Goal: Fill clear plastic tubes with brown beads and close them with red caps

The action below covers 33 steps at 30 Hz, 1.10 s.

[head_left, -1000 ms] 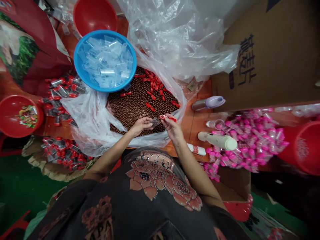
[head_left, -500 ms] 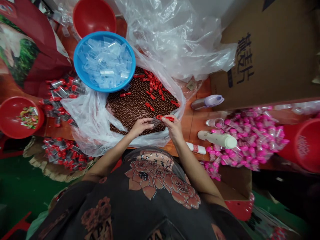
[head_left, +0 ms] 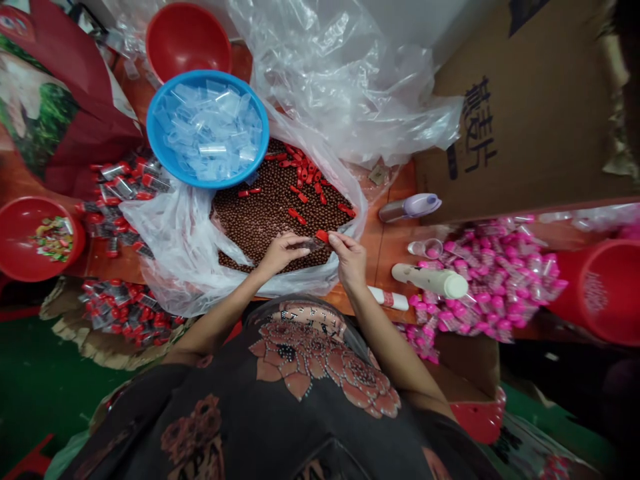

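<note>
Red cap (head_left: 321, 236) touching right fingers (head_left: 341, 245)

On the right, a big cardboard box (head_left: 540, 127) is marked with dark writing. Near it, a flask with a purple top (head_left: 413, 207) and a cream bottle (head_left: 430, 280) can be seen. Pink-capped tubes (head_left: 500, 280) are piled up by the bottle, and a red bucket (head_left: 620, 287) is seen past the heap. Far on the left, bright little bits (head_left: 54, 239) are held in a red bowl (head_left: 15, 243), and a dark red bag (head_left: 100, 143) is seen behind it.
</note>
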### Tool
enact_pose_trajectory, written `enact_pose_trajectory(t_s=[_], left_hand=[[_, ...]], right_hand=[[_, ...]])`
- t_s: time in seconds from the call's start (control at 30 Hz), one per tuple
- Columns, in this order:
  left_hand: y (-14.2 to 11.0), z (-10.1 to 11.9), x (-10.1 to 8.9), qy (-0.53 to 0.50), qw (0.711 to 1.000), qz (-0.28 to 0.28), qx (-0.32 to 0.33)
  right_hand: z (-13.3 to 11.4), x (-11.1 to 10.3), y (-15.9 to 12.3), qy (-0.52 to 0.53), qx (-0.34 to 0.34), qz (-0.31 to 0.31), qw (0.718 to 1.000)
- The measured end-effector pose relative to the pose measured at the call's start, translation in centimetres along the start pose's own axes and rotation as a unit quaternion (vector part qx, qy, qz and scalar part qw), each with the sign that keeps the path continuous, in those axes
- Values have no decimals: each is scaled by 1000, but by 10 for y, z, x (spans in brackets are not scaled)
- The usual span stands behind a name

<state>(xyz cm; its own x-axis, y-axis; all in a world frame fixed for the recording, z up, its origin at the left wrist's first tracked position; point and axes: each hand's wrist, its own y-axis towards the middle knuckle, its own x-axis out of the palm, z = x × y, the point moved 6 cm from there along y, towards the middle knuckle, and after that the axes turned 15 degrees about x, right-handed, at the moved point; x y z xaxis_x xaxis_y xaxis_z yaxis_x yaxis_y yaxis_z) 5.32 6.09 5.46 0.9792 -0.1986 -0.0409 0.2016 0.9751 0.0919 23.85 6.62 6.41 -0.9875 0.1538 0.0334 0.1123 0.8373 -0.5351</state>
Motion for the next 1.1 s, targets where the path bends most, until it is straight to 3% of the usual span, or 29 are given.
enact_pose_trajectory(t_s=[0.27,0.43,0.7,0.83,0.97,1.1], left_hand=[[1,0,6,-95,994,30,-52],[-1,1,8,-116,990,34,-74],[5,19,-1,-5,1000,6,10],[6,26,-3,6,1000,-4,20],[6,27,-2,-12,1000,18,3],[1,18,7,-113,990,49,-73]], right_hand=[[-33,2,-11,-112,-124,-38,985],[-42,1,-13,-160,-148,-72,973],[-47,1,-14,-165,-154,-76,971],[-47,3,-17,-164,-161,-85,969],[-42,8,-23,-212,-214,-86,949],[-31,18,-24,-312,-259,-83,910]])
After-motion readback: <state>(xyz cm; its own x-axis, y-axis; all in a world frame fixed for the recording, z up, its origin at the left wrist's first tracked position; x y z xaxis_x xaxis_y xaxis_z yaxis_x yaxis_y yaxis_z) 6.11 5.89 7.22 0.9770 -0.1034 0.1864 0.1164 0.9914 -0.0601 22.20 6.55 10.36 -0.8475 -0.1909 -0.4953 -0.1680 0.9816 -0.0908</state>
